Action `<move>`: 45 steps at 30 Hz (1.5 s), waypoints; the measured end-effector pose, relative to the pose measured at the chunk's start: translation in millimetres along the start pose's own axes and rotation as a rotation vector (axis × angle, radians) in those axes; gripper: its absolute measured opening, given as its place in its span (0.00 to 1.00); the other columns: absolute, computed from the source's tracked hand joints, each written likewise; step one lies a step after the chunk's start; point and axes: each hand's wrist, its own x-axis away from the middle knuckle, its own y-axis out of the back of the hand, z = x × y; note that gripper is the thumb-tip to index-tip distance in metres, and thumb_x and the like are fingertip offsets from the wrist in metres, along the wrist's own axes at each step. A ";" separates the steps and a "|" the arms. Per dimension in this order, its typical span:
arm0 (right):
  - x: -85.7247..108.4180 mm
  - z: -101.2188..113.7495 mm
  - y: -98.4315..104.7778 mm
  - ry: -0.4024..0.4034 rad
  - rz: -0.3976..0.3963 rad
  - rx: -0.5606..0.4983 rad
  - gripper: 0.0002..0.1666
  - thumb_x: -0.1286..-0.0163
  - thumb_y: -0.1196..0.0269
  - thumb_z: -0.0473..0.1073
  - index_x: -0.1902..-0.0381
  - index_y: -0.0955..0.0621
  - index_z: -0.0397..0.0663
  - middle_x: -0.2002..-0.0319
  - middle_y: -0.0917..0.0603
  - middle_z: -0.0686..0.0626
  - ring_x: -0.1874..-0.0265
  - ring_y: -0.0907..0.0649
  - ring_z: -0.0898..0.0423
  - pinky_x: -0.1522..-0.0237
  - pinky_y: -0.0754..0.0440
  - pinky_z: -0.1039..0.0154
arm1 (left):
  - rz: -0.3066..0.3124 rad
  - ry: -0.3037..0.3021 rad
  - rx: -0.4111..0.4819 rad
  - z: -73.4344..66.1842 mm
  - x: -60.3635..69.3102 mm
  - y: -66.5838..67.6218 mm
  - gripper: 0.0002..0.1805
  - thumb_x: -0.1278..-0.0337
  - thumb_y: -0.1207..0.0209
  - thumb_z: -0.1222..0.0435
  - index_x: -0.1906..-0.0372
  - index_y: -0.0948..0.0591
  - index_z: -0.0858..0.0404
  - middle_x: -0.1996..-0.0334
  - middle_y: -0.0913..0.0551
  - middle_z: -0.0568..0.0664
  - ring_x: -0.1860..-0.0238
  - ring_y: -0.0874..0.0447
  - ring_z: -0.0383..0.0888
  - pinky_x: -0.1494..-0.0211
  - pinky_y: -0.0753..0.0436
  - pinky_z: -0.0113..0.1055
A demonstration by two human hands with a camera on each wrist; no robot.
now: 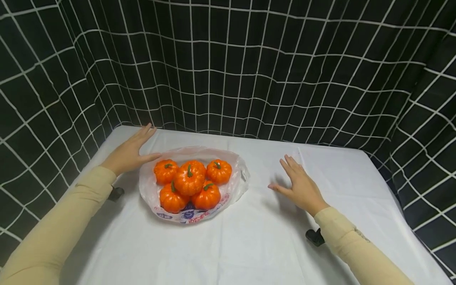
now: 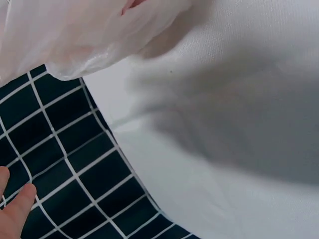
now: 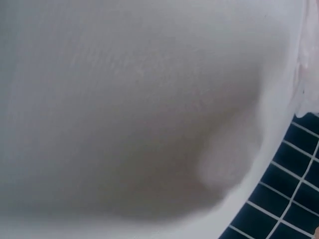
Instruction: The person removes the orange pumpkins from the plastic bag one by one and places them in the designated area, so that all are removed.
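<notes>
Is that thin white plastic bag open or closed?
Open. The thin white plastic bag is spread wide, and the five ribbed orange pumpkins inside it show uncovered from above.

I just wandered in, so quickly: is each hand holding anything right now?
Left hand: open, holding nothing, near the plastic bag.
Right hand: open, holding nothing, over the white cloth.

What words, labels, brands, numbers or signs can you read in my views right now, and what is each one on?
None can be read with certainty.
Plastic bag: blue print and red print near its front edge, too small and blurred to read.
Right sleeve: a dark mark, too small to tell whether it is lettering.
Pumpkins: no text visible.
Wrist views: no readable text.
</notes>
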 end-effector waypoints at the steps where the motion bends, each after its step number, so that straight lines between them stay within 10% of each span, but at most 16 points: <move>1: 1.3 1.0 0.3 -0.003 -0.001 -0.005 0.58 0.38 0.37 0.70 0.23 0.42 0.42 0.21 0.47 0.37 0.22 0.47 0.38 0.23 0.47 0.40 | -0.001 -0.003 0.002 -1.0 0.5 0.0 0.50 0.38 0.44 0.39 0.20 0.53 0.53 0.18 0.60 0.54 0.20 0.56 0.62 0.23 0.49 0.65; 18: 17.1 19.0 -7.5 -0.012 -0.016 -0.107 0.56 0.38 0.37 0.71 0.22 0.42 0.51 0.21 0.44 0.46 0.23 0.41 0.41 0.27 0.39 0.37 | 0.008 -0.008 0.066 -6.8 18.6 -9.4 0.50 0.38 0.41 0.43 0.20 0.52 0.55 0.19 0.56 0.57 0.20 0.55 0.62 0.21 0.49 0.63; 33: 17.9 37.8 -15.0 0.022 -0.071 -0.176 0.55 0.41 0.30 0.63 0.24 0.39 0.45 0.24 0.38 0.40 0.24 0.37 0.41 0.26 0.38 0.41 | -0.029 0.080 0.155 -8.0 25.6 -21.2 0.39 0.35 0.42 0.46 0.26 0.34 0.62 0.27 0.35 0.64 0.37 0.23 0.67 0.38 0.22 0.58; 45: 17.7 56.8 -20.8 0.032 -0.061 -0.249 0.55 0.42 0.28 0.61 0.24 0.38 0.47 0.24 0.37 0.43 0.25 0.35 0.42 0.26 0.37 0.42 | -0.083 0.091 0.266 -7.7 32.7 -27.9 0.31 0.35 0.39 0.53 0.33 0.27 0.66 0.34 0.25 0.66 0.43 0.18 0.65 0.42 0.18 0.54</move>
